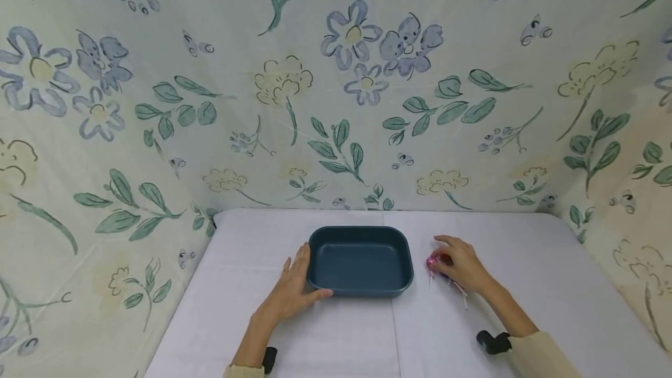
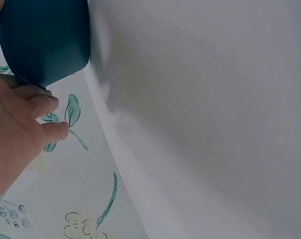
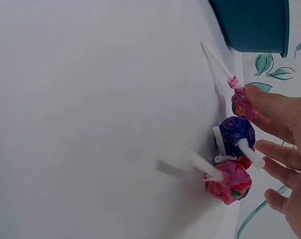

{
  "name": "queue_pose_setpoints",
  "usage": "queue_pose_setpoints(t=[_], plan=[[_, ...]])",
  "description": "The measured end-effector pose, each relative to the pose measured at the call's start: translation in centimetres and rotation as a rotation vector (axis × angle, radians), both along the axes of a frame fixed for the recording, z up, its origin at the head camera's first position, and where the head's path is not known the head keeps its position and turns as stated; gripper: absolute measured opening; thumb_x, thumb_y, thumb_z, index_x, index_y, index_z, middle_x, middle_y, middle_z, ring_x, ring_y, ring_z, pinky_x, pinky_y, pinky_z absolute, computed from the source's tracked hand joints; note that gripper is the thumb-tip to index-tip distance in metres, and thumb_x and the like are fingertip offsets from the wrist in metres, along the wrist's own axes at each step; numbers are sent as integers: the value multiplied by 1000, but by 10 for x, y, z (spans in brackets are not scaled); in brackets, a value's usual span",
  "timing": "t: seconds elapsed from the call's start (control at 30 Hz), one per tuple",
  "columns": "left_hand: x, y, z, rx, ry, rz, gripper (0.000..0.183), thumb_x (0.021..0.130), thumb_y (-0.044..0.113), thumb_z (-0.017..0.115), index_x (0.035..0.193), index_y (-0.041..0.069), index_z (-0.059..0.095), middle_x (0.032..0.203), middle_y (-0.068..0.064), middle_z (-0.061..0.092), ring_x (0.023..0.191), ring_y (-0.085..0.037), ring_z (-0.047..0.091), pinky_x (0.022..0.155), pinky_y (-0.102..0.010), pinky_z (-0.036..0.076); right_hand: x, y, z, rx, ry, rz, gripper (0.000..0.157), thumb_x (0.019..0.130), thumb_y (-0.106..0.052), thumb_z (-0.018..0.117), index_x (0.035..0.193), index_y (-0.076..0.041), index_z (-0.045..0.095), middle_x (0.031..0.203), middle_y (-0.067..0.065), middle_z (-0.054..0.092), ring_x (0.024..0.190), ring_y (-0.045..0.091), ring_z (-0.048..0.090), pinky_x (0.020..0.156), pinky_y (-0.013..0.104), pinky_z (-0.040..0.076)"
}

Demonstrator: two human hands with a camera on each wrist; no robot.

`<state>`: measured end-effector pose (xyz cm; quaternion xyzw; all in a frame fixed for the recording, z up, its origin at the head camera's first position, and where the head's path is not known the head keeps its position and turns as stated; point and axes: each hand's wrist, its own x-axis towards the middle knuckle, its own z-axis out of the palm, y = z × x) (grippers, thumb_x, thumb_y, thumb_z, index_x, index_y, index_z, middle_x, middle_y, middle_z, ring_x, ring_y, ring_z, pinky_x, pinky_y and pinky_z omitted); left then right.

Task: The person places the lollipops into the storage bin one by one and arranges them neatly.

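A dark blue rectangular dish (image 1: 360, 270) stands on the white-covered table. My left hand (image 1: 291, 291) rests against its left side, fingers extended along the wall and thumb at the near left corner. To the right of the dish, my right hand (image 1: 463, 265) pinches a pink-wrapped lollipop (image 3: 244, 103) between thumb and forefinger, its white stick pointing away from the hand. Close under that hand lie a purple-wrapped lollipop (image 3: 235, 130) and another pink-wrapped lollipop (image 3: 231, 184). In the head view the right hand partly hides these lollipops.
White cloth (image 1: 346, 337) covers the table. Behind and beside it hangs a flower-patterned curtain (image 1: 336, 104). A black wrist strap piece (image 1: 493, 343) shows at the right wrist, and another dark piece (image 1: 270, 359) at the left.
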<state>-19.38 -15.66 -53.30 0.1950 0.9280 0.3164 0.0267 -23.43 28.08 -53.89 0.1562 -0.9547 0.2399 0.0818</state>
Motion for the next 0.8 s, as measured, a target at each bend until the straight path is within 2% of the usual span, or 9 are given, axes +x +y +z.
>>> queue_pose_setpoints(t=[0.17,0.27,0.4,0.5,0.67,0.8], plan=[[0,-1,0,8,-7,0,123,88,64,72,164,-3,3,174,-19,3,162,-37,10,128,-65,7,-4,-2,9,-45,68,-8,20,84,-14,85,101,-6,78,123,21,69,118,42,56,99,63,39],[0,-1,0,13,-9,-1,123,88,63,73,164,-3,3,174,-20,4,162,-38,10,128,-66,7,-6,-3,20,-84,56,-44,24,85,-15,85,106,-6,78,112,15,74,109,35,58,92,55,43],[0,-1,0,9,-11,2,123,88,63,73,164,-4,4,174,-19,2,162,-38,10,128,-66,8,-6,-6,33,-124,19,-73,28,87,-18,84,112,-8,78,108,11,75,104,30,58,87,50,49],[0,-1,1,6,-8,3,123,88,63,73,164,-4,5,174,-19,3,162,-38,10,128,-66,8,-8,-10,41,-126,31,-77,29,86,-20,85,112,-10,78,107,10,75,102,27,58,84,43,53],[-1,-1,0,11,-4,1,122,88,61,75,164,-5,5,173,-22,6,162,-39,10,128,-66,8,-11,-26,49,-168,28,-72,27,86,-22,86,110,-13,79,106,7,76,97,23,58,72,26,50],[-1,0,0,15,-1,1,122,88,61,75,164,-5,6,173,-23,6,162,-39,11,128,-66,8,-15,-46,52,-232,5,-19,25,86,-23,85,109,-15,80,105,4,77,90,19,56,68,24,44]])
